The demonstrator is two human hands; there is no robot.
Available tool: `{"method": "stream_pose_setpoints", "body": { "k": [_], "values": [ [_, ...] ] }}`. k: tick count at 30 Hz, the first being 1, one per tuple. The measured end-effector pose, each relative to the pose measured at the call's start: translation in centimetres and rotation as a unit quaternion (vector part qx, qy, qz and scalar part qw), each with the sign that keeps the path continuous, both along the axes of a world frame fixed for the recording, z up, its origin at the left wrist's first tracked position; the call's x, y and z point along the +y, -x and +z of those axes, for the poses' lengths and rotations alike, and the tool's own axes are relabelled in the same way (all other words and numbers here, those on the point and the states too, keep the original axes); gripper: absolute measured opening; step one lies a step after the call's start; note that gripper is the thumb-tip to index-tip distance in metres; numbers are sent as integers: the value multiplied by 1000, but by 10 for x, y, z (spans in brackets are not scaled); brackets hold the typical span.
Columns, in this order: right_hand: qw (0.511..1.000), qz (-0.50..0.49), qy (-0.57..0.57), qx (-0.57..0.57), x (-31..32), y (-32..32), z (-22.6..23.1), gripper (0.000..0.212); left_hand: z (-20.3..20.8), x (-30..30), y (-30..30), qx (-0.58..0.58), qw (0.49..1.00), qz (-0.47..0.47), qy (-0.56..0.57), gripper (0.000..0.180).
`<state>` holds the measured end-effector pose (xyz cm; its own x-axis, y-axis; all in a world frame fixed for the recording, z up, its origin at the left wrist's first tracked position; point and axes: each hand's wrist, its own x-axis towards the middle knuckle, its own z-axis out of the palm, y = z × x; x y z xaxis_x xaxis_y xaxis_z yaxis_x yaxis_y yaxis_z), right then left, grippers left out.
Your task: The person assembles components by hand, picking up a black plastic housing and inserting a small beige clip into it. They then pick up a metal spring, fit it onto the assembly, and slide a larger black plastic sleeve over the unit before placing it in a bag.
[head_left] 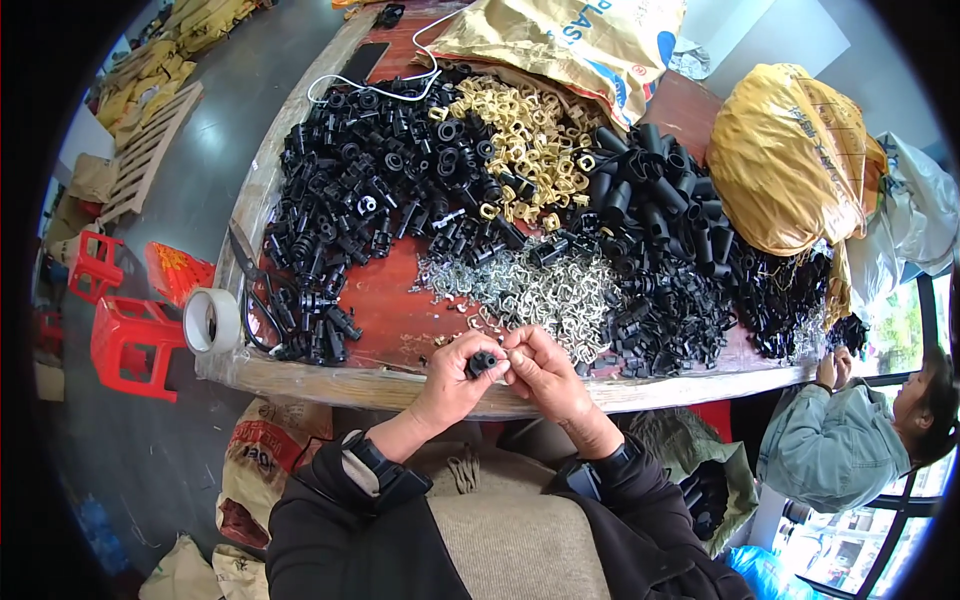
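Note:
Above the near edge of the red table (385,325), my left hand (447,385) is closed around a short black round plastic fitting (481,363), its hollow end turned up. Beside it, my right hand (552,380) pinches at the fitting's side; whatever is between those fingertips is too small to make out. Just beyond my hands lies a heap of small silver metal clips (560,300). Black plastic fittings (370,160) are piled at the far left, gold-coloured loops (540,135) at the far middle. Black tubes (660,190) and small black pieces (675,325) lie to the right.
Black-handled scissors (243,255) and a white tape roll (211,321) lie at the left table edge. Yellow sacks (785,160) stand at the far side and right. A co-worker (835,440) sits at right. Red stools (130,345) stand on the floor at left.

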<state>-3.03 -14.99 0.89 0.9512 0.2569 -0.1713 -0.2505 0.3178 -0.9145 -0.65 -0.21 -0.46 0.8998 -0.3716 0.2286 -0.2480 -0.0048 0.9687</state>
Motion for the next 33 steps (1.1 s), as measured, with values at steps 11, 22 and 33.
{"method": "stream_pose_setpoints", "body": {
  "k": [11,22,33],
  "values": [
    [999,-8,-29,25,2,13,4,10,5,-1,12,-6,1000,-8,29,8],
    [903,-52,348,-247,4,7,10,6,-4,-1,6,312,936,-11,164,6],
    [820,-38,439,-366,-4,21,13,13,13,3,18,485,843,-73,223,12]
  ]
}}
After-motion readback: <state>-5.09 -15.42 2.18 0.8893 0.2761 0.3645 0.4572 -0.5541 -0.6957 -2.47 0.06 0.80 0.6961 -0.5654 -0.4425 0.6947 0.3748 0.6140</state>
